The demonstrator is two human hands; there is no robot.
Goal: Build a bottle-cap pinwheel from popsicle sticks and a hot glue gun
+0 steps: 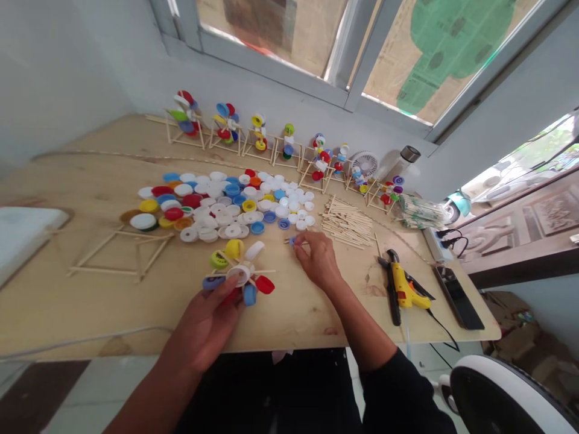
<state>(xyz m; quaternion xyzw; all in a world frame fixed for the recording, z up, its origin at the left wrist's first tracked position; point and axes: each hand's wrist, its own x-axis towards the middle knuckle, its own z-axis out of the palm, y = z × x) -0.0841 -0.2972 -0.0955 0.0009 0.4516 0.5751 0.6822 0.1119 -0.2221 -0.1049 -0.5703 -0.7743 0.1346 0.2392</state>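
My left hand (210,322) is closed on a bottle-cap wheel (239,275), gripped near its white centre cap. Thin sticks stick out from this hub, with yellow, green, white, red and blue caps around it. To the right, my right hand (319,259) has its fingertips pinched on a small blue cap (292,241) close to the table; a short bit of stick shows beside it. Just beyond both hands lies a wide pile of loose bottle caps (221,208), mostly white. A stick frame (108,271) stands on the table left of the wheel.
Finished-looking cap wheels on stick stands (288,144) line the wall. Loose sticks (346,222) lie right of the caps. A yellow glue gun (404,286), a phone (458,298) and a power strip (438,246) occupy the right side. A white block (27,235) sits at left.
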